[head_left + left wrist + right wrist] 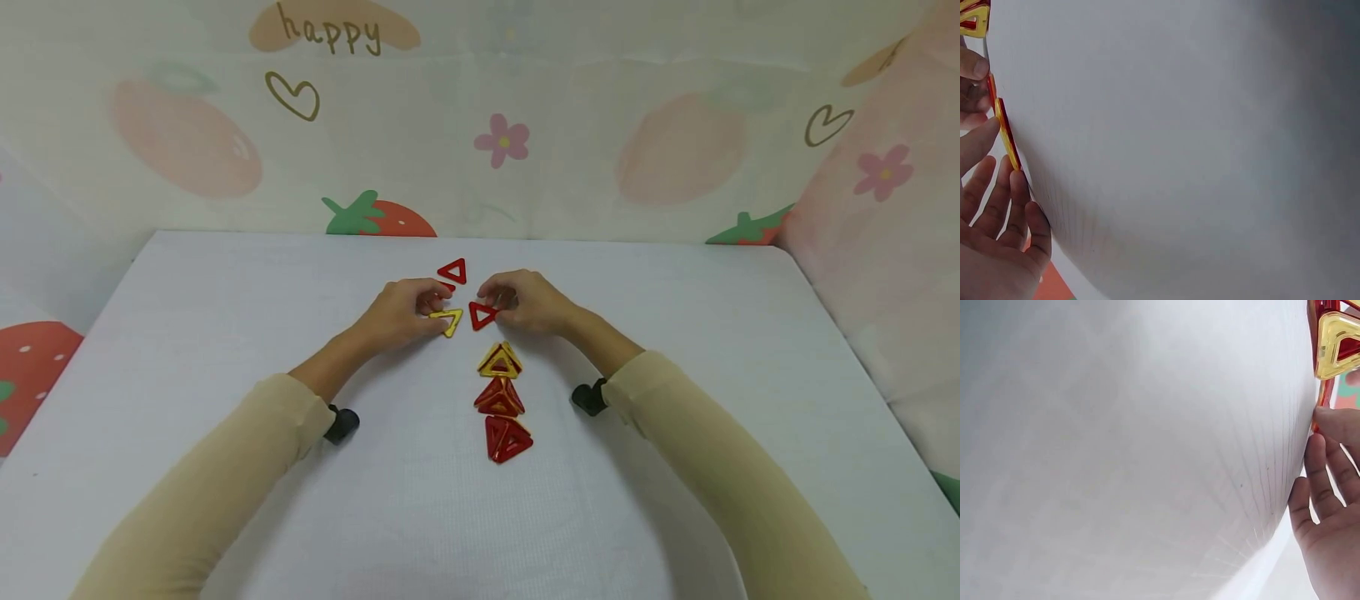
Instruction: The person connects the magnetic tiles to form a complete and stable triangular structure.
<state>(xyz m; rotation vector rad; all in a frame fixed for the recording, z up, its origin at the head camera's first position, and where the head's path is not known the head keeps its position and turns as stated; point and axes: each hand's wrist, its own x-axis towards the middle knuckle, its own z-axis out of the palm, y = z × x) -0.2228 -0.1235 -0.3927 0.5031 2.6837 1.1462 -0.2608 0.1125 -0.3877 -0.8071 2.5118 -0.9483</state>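
My left hand (397, 315) pinches a yellow triangular frame tile (447, 313) between thumb and fingers. In the left wrist view that tile (1007, 134) is seen edge-on, with red along one side. Across from it, my right hand (531, 305) pinches a red triangular frame tile (473, 316) by its right corner, thumb below and fingers curled above. The two tiles face each other with a narrow gap in the head view. Just beyond the left fingertips a red piece (449, 287) shows, mostly hidden. Farther back lies another red triangle tile (462, 271).
Three small pyramids built from triangle tiles stand in a column nearer me: a yellow-and-red one (513, 356), a red one (487, 398) and another red one (510, 448). They sit between my forearms on the white table (225, 317). A printed curtain (570, 100) hangs behind.
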